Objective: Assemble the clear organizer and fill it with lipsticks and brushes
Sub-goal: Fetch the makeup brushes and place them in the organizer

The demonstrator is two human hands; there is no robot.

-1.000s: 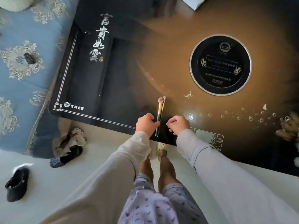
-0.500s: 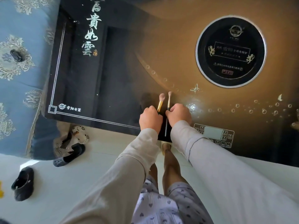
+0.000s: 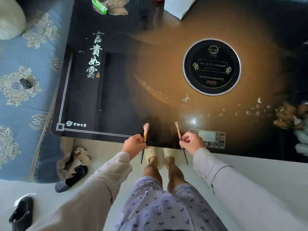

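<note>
One wide-angle camera on the person's head looks forward and steeply down, close over the near edge of the dark desk [image 3: 116, 100], whose top fills the upper half of the view. The left hand [image 3: 134, 144] and right hand [image 3: 191, 142] sit just below the middle, with the person's legs [image 3: 150, 170] straight beneath. A blue sofa [image 3: 25, 67] lines the left side and pale floor [image 3: 266, 167] the bottom.

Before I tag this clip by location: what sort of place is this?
Most likely a home living room: a glossy table with a built-in round burner, a blue patterned sofa right beside it, and slippers left lying at the sofa's foot.
</note>
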